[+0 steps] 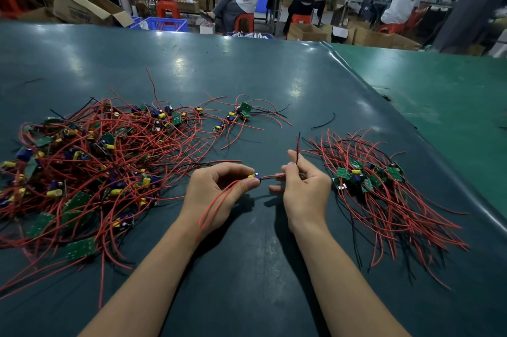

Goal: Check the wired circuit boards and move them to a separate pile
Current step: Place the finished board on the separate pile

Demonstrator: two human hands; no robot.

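Note:
A small circuit board (255, 176) with yellow and blue parts is pinched between thumb and fingers of my left hand (216, 194); two red wires trail from it down over my left wrist. My right hand (304, 185) grips the board's other red and black wires (297, 148), which stick up above the fingers. On the left lies a big tangled pile of wired boards (90, 166). On the right lies a smaller pile of boards (367, 176), with their wires fanned toward me.
The dark green table mat (247, 75) ends at a raised lip on the right, next to a lighter green surface (444, 95). A loose black wire (325, 122) lies behind the right pile. Seated people, red stools, boxes and blue crates fill the background.

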